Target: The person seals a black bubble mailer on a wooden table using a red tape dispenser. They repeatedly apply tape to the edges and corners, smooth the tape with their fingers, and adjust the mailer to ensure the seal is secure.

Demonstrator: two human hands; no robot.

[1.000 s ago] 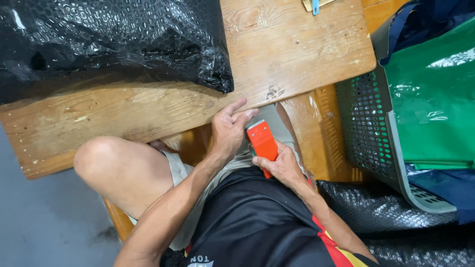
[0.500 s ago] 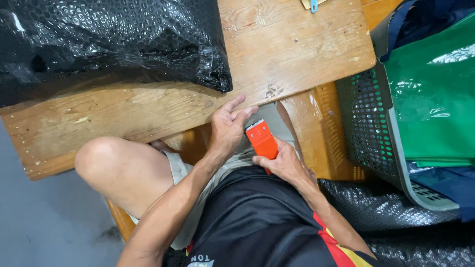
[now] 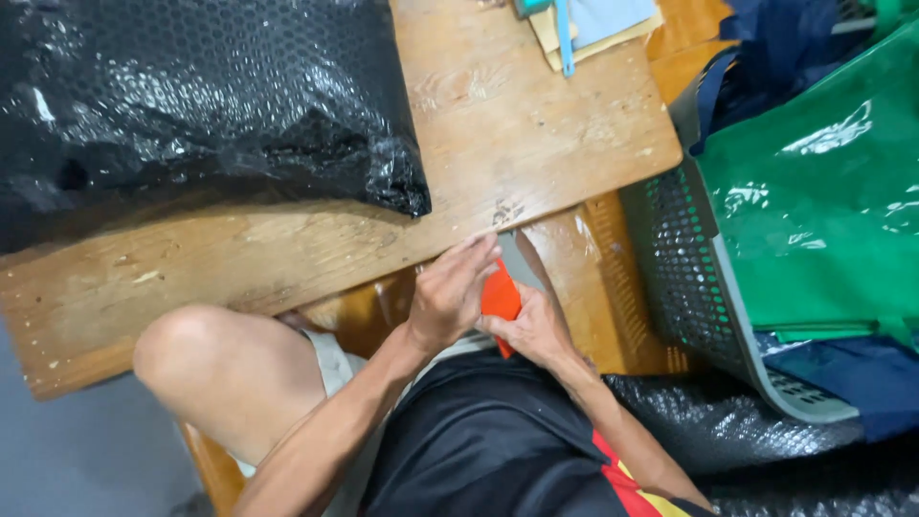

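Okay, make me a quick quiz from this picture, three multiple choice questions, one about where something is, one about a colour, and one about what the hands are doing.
1. Where does the black bubble wrap lie?
A. On the wooden board's far left part
B. Inside the mesh basket
C. On the person's knee

2. What colour is the small flat thing between the hands?
A. Blue
B. Orange-red
C. White

3. How are the hands placed on it?
A. Both hands off it
B. Only the left hand touches it
C. Both hands are on it

Answers:
1. A: the wrap covers the upper left of the wooden board, while the mesh basket sits to the right with a green bag in it.
2. B: the orange-red thing shows between the palms.
3. C: the right hand grips it from below and the left hand lies over its top.
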